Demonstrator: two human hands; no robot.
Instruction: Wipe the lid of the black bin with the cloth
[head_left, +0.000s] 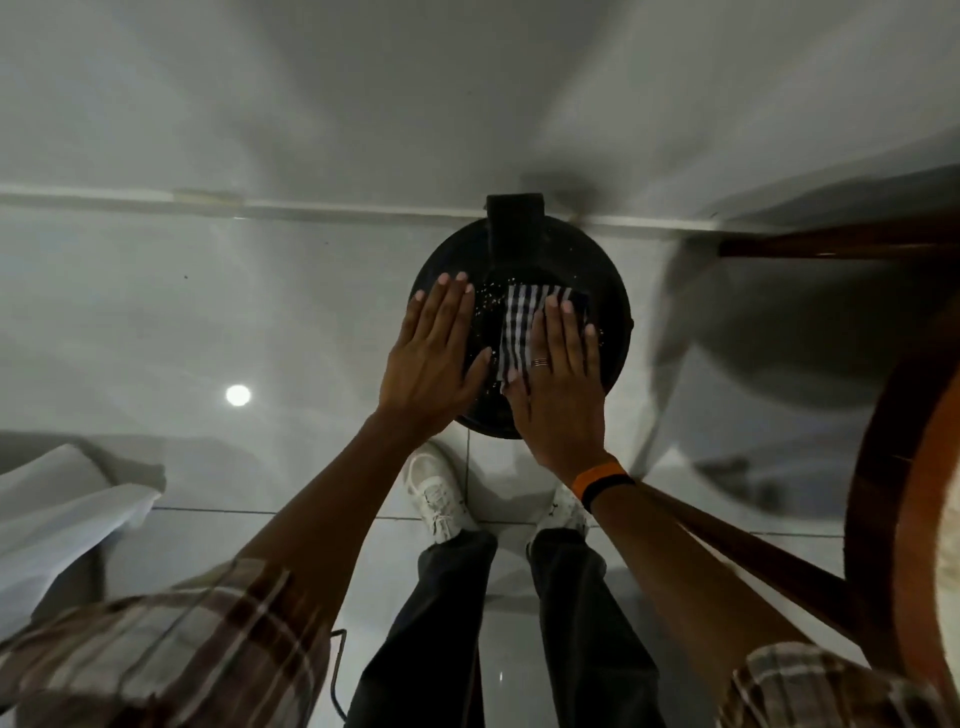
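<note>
The glossy white tiled floor (156, 322) fills most of the view, and a round light is reflected in it on the left. At the right edge a wooden chair or table (883, 467) with a round brown frame reaches into the picture; I cannot tell which of the two it is. At the left edge lies a white fabric (67, 499).

The black bin (613, 291) stands on the floor against the base of the white wall (467, 93), just in front of the person's white shoes (441, 493). Its round lid (457, 254) is closed and has a raised black hinge piece at the far side. Small pale specks or drops are spread on the middle of the lid.

The left hand (431, 353) lies flat on the left part of the lid, palm down, the fingers straight and close together, holding nothing. The right hand (558, 374) lies flat on the cloth (517, 322), fingers stretched and only slightly apart, and it presses the cloth onto the right half of the lid. The cloth is folded and has dark and white stripes; it shows mostly to the left of this hand and beyond its fingertips.

The right wrist wears an orange and black band (602, 480), and one finger wears a ring (540, 362).
</note>
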